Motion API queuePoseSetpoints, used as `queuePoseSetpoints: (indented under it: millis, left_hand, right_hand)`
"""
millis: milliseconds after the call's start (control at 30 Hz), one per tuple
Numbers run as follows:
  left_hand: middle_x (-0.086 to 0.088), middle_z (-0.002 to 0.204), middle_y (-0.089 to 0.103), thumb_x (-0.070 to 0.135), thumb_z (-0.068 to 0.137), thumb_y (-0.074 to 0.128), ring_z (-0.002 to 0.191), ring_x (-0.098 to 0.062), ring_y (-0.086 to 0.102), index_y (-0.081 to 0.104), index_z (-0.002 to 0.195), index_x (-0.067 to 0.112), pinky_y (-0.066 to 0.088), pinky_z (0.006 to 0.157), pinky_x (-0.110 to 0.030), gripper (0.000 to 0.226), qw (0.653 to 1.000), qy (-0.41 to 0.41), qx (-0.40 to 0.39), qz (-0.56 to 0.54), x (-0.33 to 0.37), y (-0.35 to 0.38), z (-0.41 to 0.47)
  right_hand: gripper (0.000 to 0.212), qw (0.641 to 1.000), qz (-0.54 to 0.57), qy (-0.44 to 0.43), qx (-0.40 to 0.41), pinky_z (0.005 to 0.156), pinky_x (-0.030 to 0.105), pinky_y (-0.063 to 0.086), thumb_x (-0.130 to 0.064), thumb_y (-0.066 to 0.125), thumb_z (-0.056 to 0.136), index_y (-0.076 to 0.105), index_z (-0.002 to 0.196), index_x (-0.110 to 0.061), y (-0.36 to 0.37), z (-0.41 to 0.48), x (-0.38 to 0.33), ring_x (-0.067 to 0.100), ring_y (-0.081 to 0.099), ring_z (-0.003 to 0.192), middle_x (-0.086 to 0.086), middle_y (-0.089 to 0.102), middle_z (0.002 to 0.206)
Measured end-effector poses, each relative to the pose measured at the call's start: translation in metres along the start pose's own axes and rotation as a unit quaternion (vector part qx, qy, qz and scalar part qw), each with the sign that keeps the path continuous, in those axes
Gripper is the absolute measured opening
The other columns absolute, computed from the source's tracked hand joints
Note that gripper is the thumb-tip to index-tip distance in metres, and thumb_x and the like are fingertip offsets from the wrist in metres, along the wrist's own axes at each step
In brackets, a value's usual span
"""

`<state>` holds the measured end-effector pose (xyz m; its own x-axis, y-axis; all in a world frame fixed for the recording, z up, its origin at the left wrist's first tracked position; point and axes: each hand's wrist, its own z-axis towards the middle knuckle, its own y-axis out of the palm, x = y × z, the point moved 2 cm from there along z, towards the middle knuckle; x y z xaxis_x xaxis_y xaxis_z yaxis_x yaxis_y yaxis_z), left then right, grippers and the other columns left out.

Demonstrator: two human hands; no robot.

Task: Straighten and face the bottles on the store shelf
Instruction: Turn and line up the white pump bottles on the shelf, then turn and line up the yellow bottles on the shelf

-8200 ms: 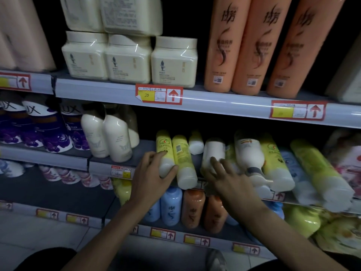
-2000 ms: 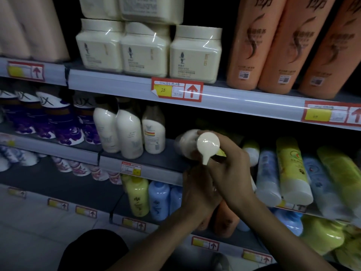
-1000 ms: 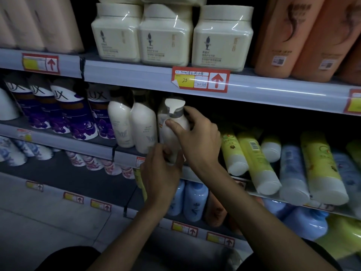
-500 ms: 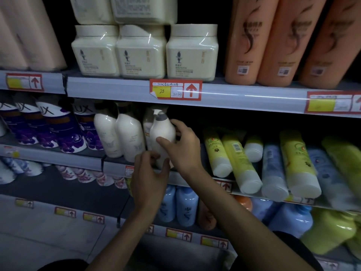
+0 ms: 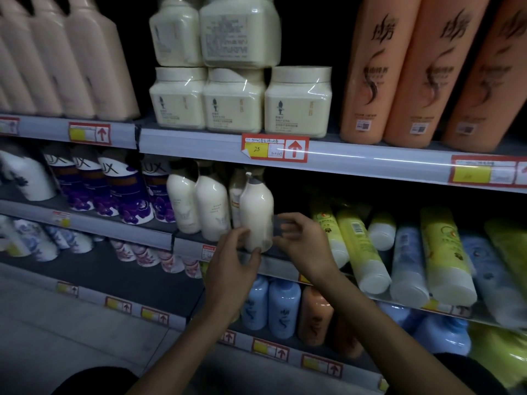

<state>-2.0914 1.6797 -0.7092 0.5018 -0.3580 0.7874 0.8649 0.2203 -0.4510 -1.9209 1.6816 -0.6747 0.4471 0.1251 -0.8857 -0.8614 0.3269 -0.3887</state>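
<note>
- The pump bottle (image 5: 256,212), which two seconds ago was held lying in the air over the tubes, now stands upright at the front edge of the middle shelf (image 5: 186,246), just right of the other cream bottles (image 5: 212,209)
- The right hand (image 5: 302,240) has let go of it; its grip is loose and holds nothing, with the fingers curled near the bottle but apart from it
- The left hand (image 5: 233,260) is still at the foot of the bottle, and its grip pinches the base lightly between thumb and finger
- For the task this means, I think, that this bottle is back with its own kind and needs only a last small turn; its label side I cannot read because of blur
- Cream bottles in this group: four with the one in hand, of which one is behind
- Purple bottles (image 5: 114,192) to the left: four
- Square jars (image 5: 298,104) on the upper shelf: five, three below and two on top
- Tall orange bottles (image 5: 376,72): three
- Yellow tubes (image 5: 359,252) lying on the right: three are clear, more are blurred; I judge that these are left to be straightened
</note>
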Motion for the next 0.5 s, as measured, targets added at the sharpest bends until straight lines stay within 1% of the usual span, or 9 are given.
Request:
queuePoseSetpoints:
  millis: [67,167,233,333,433,500]
  left_hand:
    - [0.018,0.122,0.062,0.030,0.092,0.074,0.116,-0.009,0.063,0.055,0.125,0.041,0.057,0.092,-0.046,0.040,1.000,0.005,-0.006,-0.001,0.005,-0.004,-0.003]
    - [0.017,0.122,0.063,0.029,0.092,0.075,0.116,-0.008,0.063,0.056,0.128,0.039,0.057,0.093,-0.046,0.042,1.000,0.013,-0.020,-0.019,0.017,-0.009,-0.006]
    - [0.017,0.123,0.064,0.030,0.092,0.075,0.117,-0.007,0.063,0.058,0.129,0.039,0.057,0.095,-0.044,0.042,0.999,0.022,-0.029,-0.033,0.028,-0.012,-0.009]
    - [0.016,0.122,0.066,0.031,0.093,0.075,0.115,-0.004,0.063,0.060,0.128,0.038,0.056,0.096,-0.040,0.039,0.997,0.049,-0.040,-0.051,0.044,-0.011,-0.013]
    - [0.018,0.121,0.066,0.030,0.094,0.074,0.113,-0.001,0.063,0.061,0.127,0.039,0.056,0.096,-0.035,0.037,0.994,0.069,-0.061,-0.058,0.058,-0.005,-0.017]
    - [0.018,0.120,0.065,0.030,0.094,0.073,0.111,0.000,0.064,0.060,0.128,0.038,0.057,0.094,-0.035,0.038,0.992,0.076,-0.082,-0.050,0.062,0.009,-0.020]
  right_hand:
    - [0.043,0.999,-0.044,-0.025,-0.001,0.085,0.033,0.058,-0.007,0.082,0.080,0.071,0.121,-0.017,-0.011,-0.009,0.001,0.015,0.068,0.091,-0.009,0.067,0.093]
    - [0.049,0.988,-0.132,-0.074,0.016,0.090,0.037,0.058,-0.009,0.081,0.080,0.070,0.126,-0.019,-0.032,-0.025,0.004,0.017,0.069,0.101,0.000,0.072,0.111]
    - [0.051,0.979,-0.171,-0.108,0.030,0.088,0.041,0.059,-0.008,0.080,0.079,0.069,0.128,-0.018,-0.048,-0.032,0.004,0.021,0.068,0.104,0.005,0.071,0.117]
    - [0.049,0.965,-0.215,-0.141,0.054,0.085,0.044,0.059,-0.007,0.080,0.079,0.071,0.126,-0.016,-0.073,-0.037,-0.003,0.026,0.069,0.102,0.008,0.071,0.116]
    - [0.041,0.954,-0.252,-0.139,0.085,0.079,0.038,0.057,-0.008,0.079,0.080,0.073,0.119,-0.020,-0.093,-0.037,-0.006,0.024,0.070,0.093,0.005,0.073,0.106]
    - [0.036,0.947,-0.290,-0.113,0.083,0.076,0.034,0.053,-0.012,0.076,0.084,0.072,0.118,-0.023,-0.106,-0.040,0.003,0.022,0.069,0.088,0.003,0.073,0.104]
